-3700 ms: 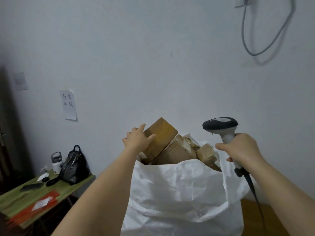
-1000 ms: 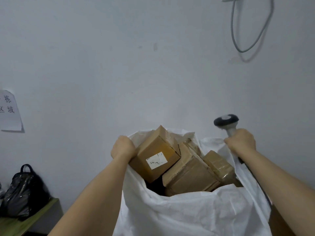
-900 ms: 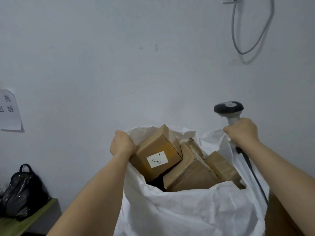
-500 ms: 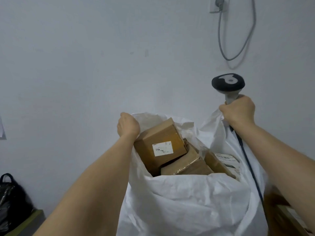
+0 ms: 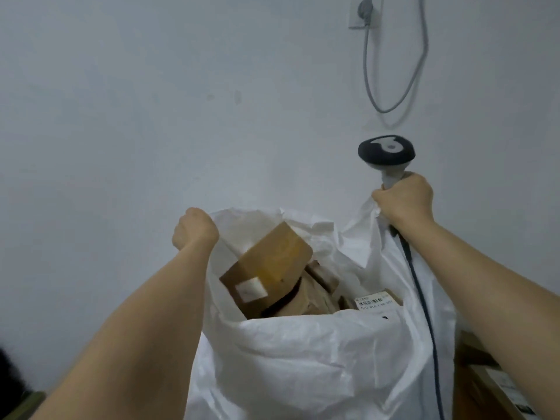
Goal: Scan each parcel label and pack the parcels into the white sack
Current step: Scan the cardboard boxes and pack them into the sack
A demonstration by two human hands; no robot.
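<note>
The white sack (image 5: 303,359) stands open in front of me, its mouth pulled upward. My left hand (image 5: 195,230) grips the sack's left rim in a fist. My right hand (image 5: 404,201) holds the handle of the black-headed barcode scanner (image 5: 385,153) and pinches the sack's right rim with it. Inside lie several brown cardboard parcels. The top parcel (image 5: 269,265) is tilted, with a small white label facing me. A barcode label (image 5: 374,302) shows on another parcel at the right. The scanner cable (image 5: 424,313) hangs down the sack's right side.
A pale wall stands close behind the sack, with a socket and a looping grey cable (image 5: 394,71) at the upper right. Cardboard boxes (image 5: 491,383) sit at the lower right. A dark object and a green table edge (image 5: 18,398) show at the lower left.
Both hands have lifted the sack's rim higher. The parcels have sunk deeper inside and the top parcel has tipped. The view has shifted right, so the bag and paper sign left the frame.
</note>
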